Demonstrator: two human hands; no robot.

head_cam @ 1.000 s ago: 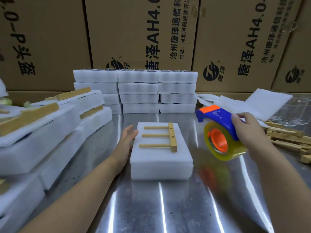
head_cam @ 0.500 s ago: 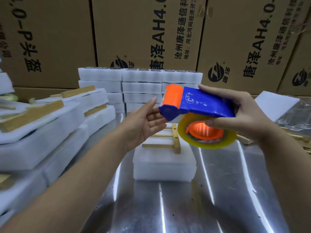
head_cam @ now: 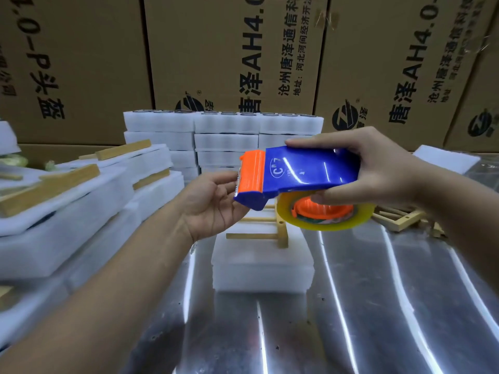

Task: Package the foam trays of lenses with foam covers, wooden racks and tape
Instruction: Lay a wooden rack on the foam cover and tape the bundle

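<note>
Right hand [head_cam: 378, 168] wrapped round the tape dispenser [head_cam: 310, 171], thumb on top, fingers under by the roll, held in the air. Left hand [head_cam: 213, 203] palm up at its orange cutter end, fingertips hidden behind it; cannot tell if they have the tape end. Step: starting the tape. Next, I judge: draw out a length and bring it down over the wooden rack [head_cam: 280, 233] lying on the covered foam tray [head_cam: 262, 268] just below, on the shiny table [head_cam: 378, 306]. More foam trays [head_cam: 224, 130] stacked behind; cardboard boxes [head_cam: 232, 49] wall the back.

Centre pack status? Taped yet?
Done: the foam pack is covered, wooden rack on top. In hand: right hand grips the tape dispenser, left hand at its cutter end. Left: taping; no tape seen on the pack. Uncovered trays stacked behind.
</note>
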